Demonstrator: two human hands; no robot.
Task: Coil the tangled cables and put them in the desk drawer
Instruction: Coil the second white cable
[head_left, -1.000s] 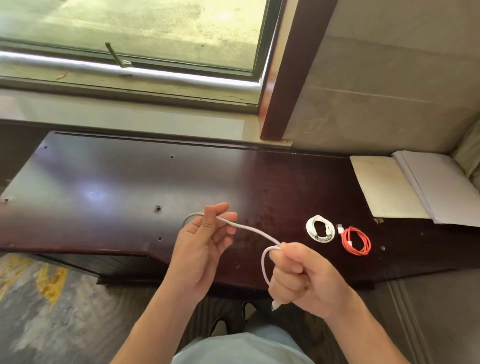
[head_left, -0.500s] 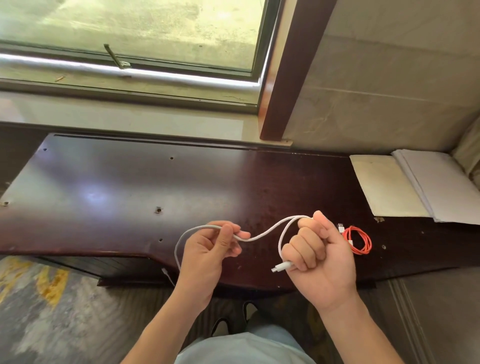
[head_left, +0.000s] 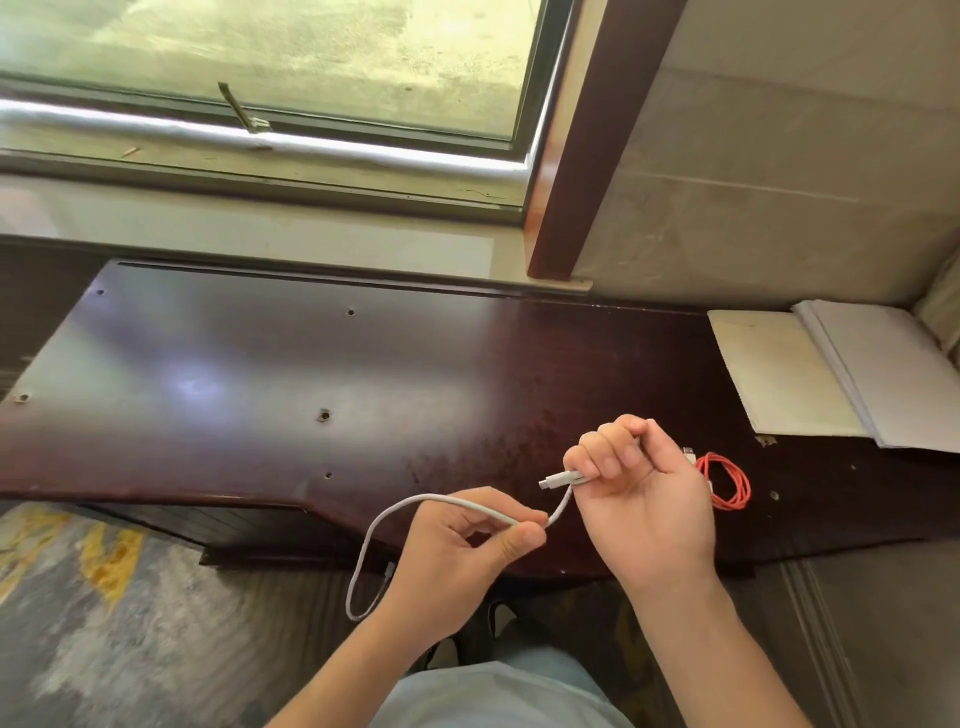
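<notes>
Head view: the right hand (head_left: 636, 499) is curled round the white cable (head_left: 441, 500) just behind its plug (head_left: 558, 479), fingers clenched on it so the plug pokes out toward the left. Below and to the left of that plug, the left hand (head_left: 457, 558) pinches the cable between thumb and fingertip; from the pinch the free length arcs up and leftward, then drops in a loose loop below the desk (head_left: 260, 374) edge, with its far end seemingly tucked by the left wrist. Held so, the cable runs roughly left to right between the hands, above the desk's front edge. It looks light, soft and limp, likely to bend wherever it is not supported, so holding near the plug and feeding slack with the other hand seems the sensible grip for winding. To the right of the plug, partly hidden behind the right hand, a red cable (head_left: 727, 480) lies already coiled on the desk. Farther right lies an open notebook (head_left: 831, 374). No drawer is in view
</notes>
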